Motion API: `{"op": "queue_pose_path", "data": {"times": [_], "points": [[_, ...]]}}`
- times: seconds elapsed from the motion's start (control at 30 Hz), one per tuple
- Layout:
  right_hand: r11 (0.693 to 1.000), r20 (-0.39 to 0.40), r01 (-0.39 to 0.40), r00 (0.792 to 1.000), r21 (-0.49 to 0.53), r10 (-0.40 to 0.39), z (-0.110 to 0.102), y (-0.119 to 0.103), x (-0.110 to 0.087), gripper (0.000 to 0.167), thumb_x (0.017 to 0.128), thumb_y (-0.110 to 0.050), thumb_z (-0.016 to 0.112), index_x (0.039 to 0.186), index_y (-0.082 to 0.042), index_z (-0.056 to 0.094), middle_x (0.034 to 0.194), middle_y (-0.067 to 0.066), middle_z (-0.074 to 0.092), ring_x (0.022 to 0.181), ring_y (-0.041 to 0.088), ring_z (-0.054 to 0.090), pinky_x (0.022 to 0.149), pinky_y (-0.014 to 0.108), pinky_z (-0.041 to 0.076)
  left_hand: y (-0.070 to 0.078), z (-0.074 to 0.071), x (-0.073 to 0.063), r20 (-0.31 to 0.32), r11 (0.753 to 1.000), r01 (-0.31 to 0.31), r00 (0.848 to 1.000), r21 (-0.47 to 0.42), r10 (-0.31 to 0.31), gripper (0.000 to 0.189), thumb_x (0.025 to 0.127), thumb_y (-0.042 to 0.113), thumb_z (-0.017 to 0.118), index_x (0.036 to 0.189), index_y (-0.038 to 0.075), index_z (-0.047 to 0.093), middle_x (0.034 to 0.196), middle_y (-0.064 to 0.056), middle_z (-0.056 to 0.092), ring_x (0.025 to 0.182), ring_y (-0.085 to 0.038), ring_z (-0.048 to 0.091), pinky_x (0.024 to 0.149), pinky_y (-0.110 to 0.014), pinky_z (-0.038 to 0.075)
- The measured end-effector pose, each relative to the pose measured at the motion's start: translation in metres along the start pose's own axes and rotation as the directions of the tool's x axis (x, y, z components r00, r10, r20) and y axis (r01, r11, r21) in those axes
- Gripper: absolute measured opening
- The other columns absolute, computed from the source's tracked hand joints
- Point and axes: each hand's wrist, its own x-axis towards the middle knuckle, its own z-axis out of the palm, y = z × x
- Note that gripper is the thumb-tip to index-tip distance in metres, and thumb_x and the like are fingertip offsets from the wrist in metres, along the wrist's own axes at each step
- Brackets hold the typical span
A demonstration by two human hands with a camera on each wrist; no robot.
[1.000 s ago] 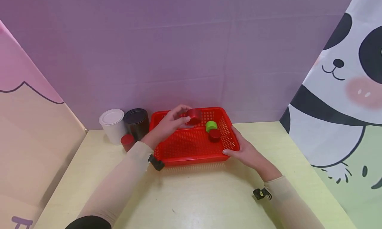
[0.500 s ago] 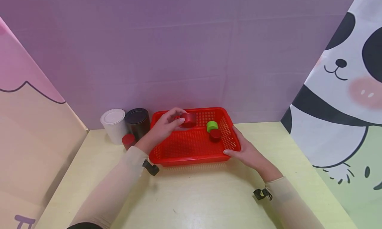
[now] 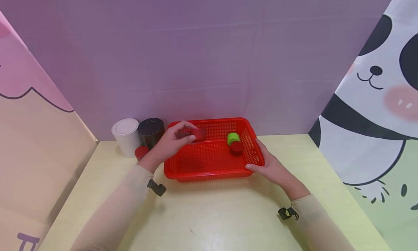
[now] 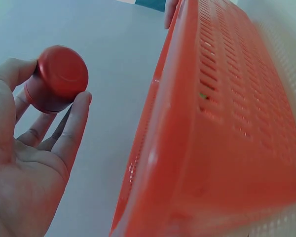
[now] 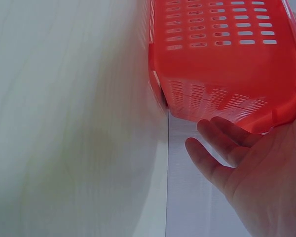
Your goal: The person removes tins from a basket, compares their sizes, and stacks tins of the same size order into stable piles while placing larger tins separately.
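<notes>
My left hand [image 3: 170, 144] pinches a small round red tin [image 4: 59, 79] between thumb and fingers. In the head view this tin is held above the left rear of a red plastic basket [image 3: 209, 174]. Inside the basket's right half sit a bright green round container [image 3: 233, 138] and a dark red round one [image 3: 236, 148], side by side. At the basket's front right corner, my right hand [image 3: 272, 171] grips the rim, thumb on the front and fingers along the outer right side. The right wrist view shows those fingers [image 5: 209, 163] outside the perforated wall.
Left of the basket stand a white lidded canister [image 3: 126, 136] and a black lidded canister [image 3: 151, 131]. A small red container [image 3: 141, 152] stands in front of them, partly behind my left wrist. Behind the pale table [image 3: 209, 214] rises a purple cloth backdrop [image 3: 209, 62].
My left hand has moved left with the red tin, from above the basket's rear middle toward its left side. The right hand has kept its grip on the basket.
</notes>
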Motion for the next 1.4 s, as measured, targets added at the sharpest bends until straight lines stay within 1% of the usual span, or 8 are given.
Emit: {"op": "queue_pose_path", "data": {"times": [0.13, 0.3, 0.47, 0.63, 0.83, 1.0, 1.17, 1.4], "points": [[1.0, 0.003, -0.011, 1.0, 0.006, 0.011, -0.001, 0.0, -0.002, 0.116, 0.097, -0.036, 0.086, 0.179, -0.022, 0.005, 0.174, 0.019, 0.035, 0.148, 0.046, 0.048, 0.099, 0.054, 0.063, 0.0, -0.006, -0.006, -0.027, 0.997, -0.008, 1.0, 0.073, 0.01, 0.033, 0.102, 0.021, 0.082, 0.133, 0.025, 0.07, 0.137, 0.0, 0.067, 0.123, -0.03, 0.066, 0.097, -0.048, 0.065], [1.0, 0.002, -0.029, 1.0, 0.003, 0.029, -0.001, 0.0, -0.004, 0.116, 0.098, -0.036, 0.085, 0.179, -0.022, 0.004, 0.174, 0.02, 0.034, 0.148, 0.046, 0.048, 0.1, 0.054, 0.063, 0.0, -0.013, -0.012, -0.033, 0.995, -0.037, 0.999, 0.098, 0.04, 0.037, 0.101, 0.017, 0.083, 0.134, 0.024, 0.069, 0.14, -0.002, 0.065, 0.125, -0.032, 0.065, 0.096, -0.051, 0.065], [1.0, -0.002, -0.025, 1.0, -0.001, 0.025, -0.002, 0.0, -0.004, 0.117, 0.097, -0.039, 0.086, 0.179, -0.021, 0.005, 0.173, 0.02, 0.035, 0.147, 0.047, 0.048, 0.1, 0.055, 0.063, 0.0, -0.022, -0.018, -0.046, 0.993, -0.037, 0.998, 0.115, 0.043, 0.037, 0.101, 0.013, 0.081, 0.135, 0.02, 0.068, 0.141, -0.005, 0.063, 0.124, -0.033, 0.066, 0.093, -0.045, 0.066], [1.0, -0.004, -0.025, 1.0, -0.001, 0.025, -0.002, 0.001, -0.003, 0.115, 0.097, -0.036, 0.085, 0.179, -0.022, 0.005, 0.173, 0.02, 0.035, 0.147, 0.047, 0.049, 0.1, 0.055, 0.063, 0.001, -0.031, -0.025, -0.077, 0.995, 0.005, 0.997, 0.103, 0.003, 0.038, 0.102, 0.01, 0.08, 0.137, 0.018, 0.066, 0.142, -0.006, 0.063, 0.124, -0.035, 0.067, 0.094, -0.042, 0.066], [1.0, -0.007, -0.02, 1.0, -0.008, 0.02, -0.003, 0.001, -0.003, 0.115, 0.098, -0.037, 0.085, 0.179, -0.023, 0.005, 0.173, 0.021, 0.035, 0.146, 0.047, 0.05, 0.101, 0.056, 0.063, -0.007, -0.044, -0.033, -0.132, 0.994, 0.032, 0.991, 0.102, -0.018, 0.039, 0.101, 0.005, 0.078, 0.137, 0.013, 0.065, 0.139, -0.011, 0.065, 0.123, -0.036, 0.069, 0.097, -0.037, 0.064], [1.0, -0.003, -0.015, 1.0, 0.011, 0.015, -0.003, -0.001, -0.003, 0.115, 0.097, -0.038, 0.085, 0.179, -0.024, 0.005, 0.173, 0.02, 0.035, 0.147, 0.046, 0.049, 0.1, 0.055, 0.063, -0.014, -0.057, -0.041, -0.158, 0.99, 0.026, 0.987, 0.139, -0.003, 0.042, 0.101, 0.002, 0.079, 0.138, 0.009, 0.062, 0.137, -0.015, 0.066, 0.123, -0.037, 0.071, 0.1, -0.033, 0.062], [1.0, -0.001, -0.005, 1.0, 0.017, 0.005, -0.003, -0.005, -0.004, 0.114, 0.098, -0.034, 0.084, 0.179, -0.023, 0.005, 0.173, 0.021, 0.036, 0.146, 0.047, 0.05, 0.101, 0.056, 0.063, -0.019, -0.069, -0.05, -0.167, 0.988, 0.008, 0.986, 0.153, 0.018, 0.042, 0.102, 0.002, 0.077, 0.14, 0.005, 0.06, 0.14, -0.02, 0.066, 0.124, -0.041, 0.071, 0.101, -0.028, 0.06], [1.0, 0.001, -0.015, 1.0, 0.01, 0.015, -0.001, -0.005, -0.005, 0.115, 0.098, -0.037, 0.084, 0.179, -0.024, 0.004, 0.172, 0.021, 0.036, 0.145, 0.046, 0.051, 0.101, 0.054, 0.063, -0.025, -0.087, -0.063, -0.192, 0.975, 0.022, 0.981, 0.221, 0.021, 0.043, 0.102, 0.004, 0.077, 0.142, 0.006, 0.062, 0.14, -0.019, 0.068, 0.125, -0.043, 0.071, 0.098, -0.02, 0.058]]}}
